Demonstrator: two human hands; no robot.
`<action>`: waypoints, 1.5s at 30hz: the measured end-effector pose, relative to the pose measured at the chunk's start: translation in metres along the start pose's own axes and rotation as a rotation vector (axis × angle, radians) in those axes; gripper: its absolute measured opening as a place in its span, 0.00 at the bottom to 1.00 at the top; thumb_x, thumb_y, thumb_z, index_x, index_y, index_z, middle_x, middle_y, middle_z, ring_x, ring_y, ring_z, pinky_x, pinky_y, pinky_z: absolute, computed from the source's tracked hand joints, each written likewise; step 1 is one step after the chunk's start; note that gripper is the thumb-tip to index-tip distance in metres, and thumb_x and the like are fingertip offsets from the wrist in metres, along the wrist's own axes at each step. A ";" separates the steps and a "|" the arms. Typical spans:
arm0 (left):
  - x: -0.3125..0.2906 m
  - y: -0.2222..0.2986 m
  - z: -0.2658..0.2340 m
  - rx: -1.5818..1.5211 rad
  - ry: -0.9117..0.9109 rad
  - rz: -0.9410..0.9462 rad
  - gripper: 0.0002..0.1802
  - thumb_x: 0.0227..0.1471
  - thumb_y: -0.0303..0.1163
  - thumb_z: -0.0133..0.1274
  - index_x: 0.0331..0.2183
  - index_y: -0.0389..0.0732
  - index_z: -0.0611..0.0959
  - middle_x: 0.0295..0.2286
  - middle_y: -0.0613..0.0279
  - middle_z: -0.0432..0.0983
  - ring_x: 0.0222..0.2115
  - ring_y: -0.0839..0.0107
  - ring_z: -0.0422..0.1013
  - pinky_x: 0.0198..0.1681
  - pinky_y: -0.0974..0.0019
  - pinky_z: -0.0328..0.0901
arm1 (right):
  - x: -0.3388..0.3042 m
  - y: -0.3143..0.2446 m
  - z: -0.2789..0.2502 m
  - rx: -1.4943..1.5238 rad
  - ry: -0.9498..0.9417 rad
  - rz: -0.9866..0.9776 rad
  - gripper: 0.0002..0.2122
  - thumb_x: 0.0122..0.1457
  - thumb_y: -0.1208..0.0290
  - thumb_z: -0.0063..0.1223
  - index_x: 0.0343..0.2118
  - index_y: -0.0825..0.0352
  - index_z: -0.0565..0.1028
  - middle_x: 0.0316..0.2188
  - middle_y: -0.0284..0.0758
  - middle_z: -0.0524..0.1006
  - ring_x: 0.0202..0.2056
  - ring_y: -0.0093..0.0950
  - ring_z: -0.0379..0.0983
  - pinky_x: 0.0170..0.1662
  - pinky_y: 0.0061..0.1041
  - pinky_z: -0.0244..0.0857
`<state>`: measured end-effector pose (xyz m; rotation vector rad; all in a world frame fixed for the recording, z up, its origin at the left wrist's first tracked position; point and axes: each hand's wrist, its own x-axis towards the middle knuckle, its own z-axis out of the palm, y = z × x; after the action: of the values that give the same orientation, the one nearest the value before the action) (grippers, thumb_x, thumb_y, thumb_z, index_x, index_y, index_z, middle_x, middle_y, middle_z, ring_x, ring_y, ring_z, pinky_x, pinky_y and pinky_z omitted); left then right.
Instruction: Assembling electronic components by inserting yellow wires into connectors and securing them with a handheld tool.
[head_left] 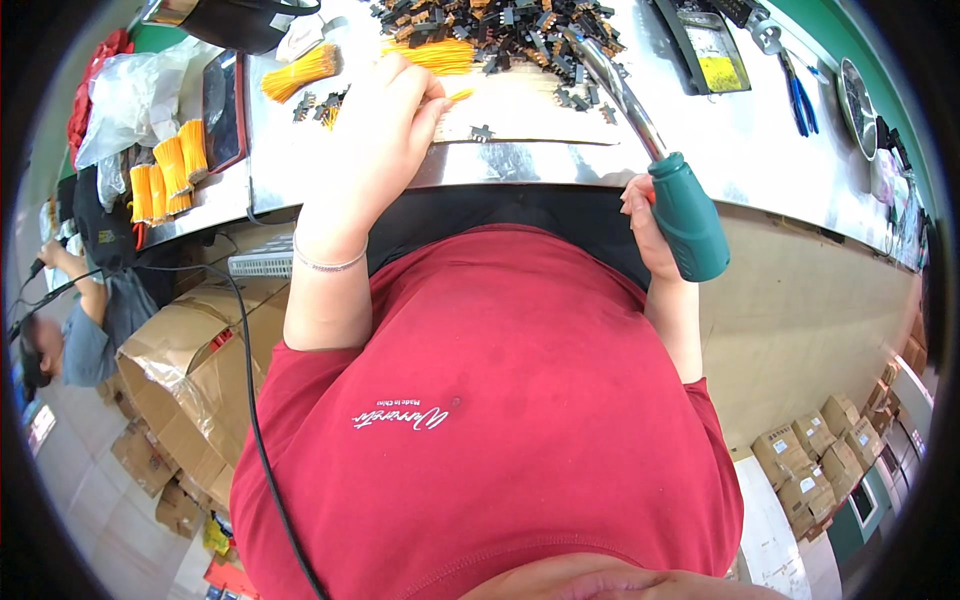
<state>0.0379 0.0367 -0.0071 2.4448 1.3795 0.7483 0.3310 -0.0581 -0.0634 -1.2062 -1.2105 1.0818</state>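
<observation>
My left hand [405, 110] is over the near edge of the bench, its thumb and forefinger pinched on a thin yellow-orange wire [461, 95]. My right hand [648, 225] is curled beneath a teal-handled tool [690, 220] with a shiny metal barrel, which slants up and left toward the parts. Its handle covers most of the palm, and an orange-red bit shows by the fingertips. Ahead lies a heap of small black switch-like parts [500, 30], with a bundle of yellow wires [435, 57] along its near left side. One loose black part [482, 132] rests near the bench's front.
More yellow wire bundles [300, 72] lie to the left, some [172, 165] beside a plastic bag [135, 105] and a dark tablet-like panel [224, 108]. Blue-handled pliers [800, 100] lie at right. A black cable [250, 380] hangs at left. Another person [90, 310] works beyond.
</observation>
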 end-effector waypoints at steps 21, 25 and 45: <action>0.000 0.000 0.001 -0.059 0.068 -0.048 0.05 0.51 0.25 0.55 0.31 0.35 0.76 0.30 0.56 0.71 0.31 0.58 0.70 0.36 0.65 0.65 | -0.002 0.010 -0.006 0.075 -0.039 -0.028 0.07 0.56 0.84 0.49 0.37 0.68 0.73 0.26 0.34 0.73 0.27 0.23 0.70 0.31 0.23 0.67; 0.001 0.007 -0.004 -0.046 0.080 -0.074 0.04 0.52 0.24 0.55 0.31 0.35 0.76 0.27 0.58 0.71 0.28 0.67 0.70 0.33 0.68 0.64 | -0.002 0.009 -0.006 0.051 -0.046 -0.023 0.07 0.57 0.84 0.49 0.38 0.68 0.73 0.26 0.34 0.73 0.27 0.23 0.70 0.31 0.23 0.67; -0.037 0.063 0.010 -1.331 -0.458 -0.654 0.10 0.60 0.36 0.52 0.33 0.39 0.78 0.24 0.68 0.75 0.20 0.85 0.65 0.25 0.80 0.60 | -0.019 -0.034 0.030 -0.067 -0.251 -0.152 0.12 0.59 0.76 0.51 0.45 0.68 0.67 0.30 0.39 0.76 0.28 0.25 0.73 0.38 0.28 0.69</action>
<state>0.0737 -0.0279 0.0004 0.9566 0.8825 0.5627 0.2984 -0.0770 -0.0314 -1.0312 -1.5168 1.1090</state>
